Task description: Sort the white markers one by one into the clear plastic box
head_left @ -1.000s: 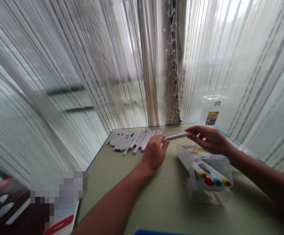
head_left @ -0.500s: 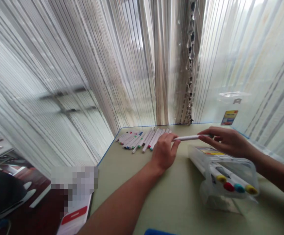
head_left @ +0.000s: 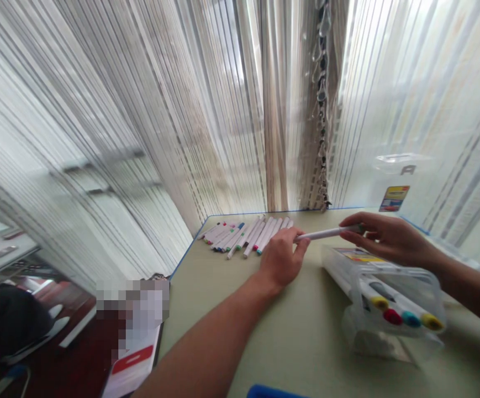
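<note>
A white marker [head_left: 326, 234] lies level in the air between my two hands, above a pale green table [head_left: 289, 331]. My left hand [head_left: 283, 260] pinches its left end with curled fingers. My right hand [head_left: 386, 237] grips its right end. Just left of my left hand, a row of several white markers with coloured caps [head_left: 246, 234] lies on the table near the far edge. Below my right hand stands a clear plastic marker case [head_left: 384, 290] on its side, with yellow, red and blue caps showing at its open end.
Sheer striped curtains [head_left: 182, 110] hang close behind the table on the far and right sides. The case's clear lid with a yellow label [head_left: 395, 185] leans at the back right. A blue object [head_left: 273, 392] shows at the near edge. A booklet [head_left: 134, 359] lies off the left edge.
Both hands keep hold of the same marker. The view has swung, so hands, marker row and case sit further right in the picture. The hands have hardly moved relative to each other.
</note>
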### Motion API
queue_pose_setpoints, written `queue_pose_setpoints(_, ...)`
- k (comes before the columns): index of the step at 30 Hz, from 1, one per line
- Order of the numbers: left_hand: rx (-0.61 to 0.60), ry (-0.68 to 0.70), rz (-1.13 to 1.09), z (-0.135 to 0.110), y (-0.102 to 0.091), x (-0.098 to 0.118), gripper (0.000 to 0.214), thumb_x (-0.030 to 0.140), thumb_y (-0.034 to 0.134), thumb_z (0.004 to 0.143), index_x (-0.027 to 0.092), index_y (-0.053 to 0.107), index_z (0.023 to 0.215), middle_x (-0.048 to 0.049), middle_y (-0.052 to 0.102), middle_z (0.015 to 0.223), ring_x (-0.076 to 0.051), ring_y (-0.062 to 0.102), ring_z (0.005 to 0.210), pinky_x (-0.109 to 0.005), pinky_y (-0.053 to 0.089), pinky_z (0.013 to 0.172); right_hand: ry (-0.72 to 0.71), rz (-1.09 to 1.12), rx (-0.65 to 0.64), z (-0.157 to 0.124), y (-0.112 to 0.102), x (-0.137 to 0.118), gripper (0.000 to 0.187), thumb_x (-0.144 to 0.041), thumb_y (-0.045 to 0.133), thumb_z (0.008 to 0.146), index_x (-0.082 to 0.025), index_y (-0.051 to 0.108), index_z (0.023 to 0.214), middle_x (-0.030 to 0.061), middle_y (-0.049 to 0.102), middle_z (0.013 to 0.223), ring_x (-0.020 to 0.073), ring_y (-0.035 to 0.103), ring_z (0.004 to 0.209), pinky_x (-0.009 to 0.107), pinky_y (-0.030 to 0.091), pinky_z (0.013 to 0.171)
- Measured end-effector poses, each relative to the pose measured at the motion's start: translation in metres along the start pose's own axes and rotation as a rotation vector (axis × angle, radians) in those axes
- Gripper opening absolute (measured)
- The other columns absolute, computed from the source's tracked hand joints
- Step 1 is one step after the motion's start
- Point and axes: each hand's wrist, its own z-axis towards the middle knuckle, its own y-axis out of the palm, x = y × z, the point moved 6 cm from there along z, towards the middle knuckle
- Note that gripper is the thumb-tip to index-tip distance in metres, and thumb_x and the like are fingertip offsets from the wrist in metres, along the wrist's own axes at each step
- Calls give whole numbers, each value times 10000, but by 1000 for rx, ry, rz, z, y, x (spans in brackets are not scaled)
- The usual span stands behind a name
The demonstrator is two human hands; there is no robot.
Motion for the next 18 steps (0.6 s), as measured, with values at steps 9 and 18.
queue_pose_setpoints(9,24,12,-9,0,-1,-2,208,333,541,971,184,673,1032,-59,711,1019,-191,650,956,-295,508,837,43,-9,-55,-1,1,2,549,-689,637,800,-163,769,884,64,676,636,148,555,505,276,435,454)
queue_pose_setpoints(18,57,-3,-25,2,-9,3,163,303,577,949,181,669,1008,-41,701,952,-162,617,803,-281,485,772,117,156,-72,0,1,-5,418,-556,646,857,-152,756,870,4,600,563,112,520,489,244,391,455)
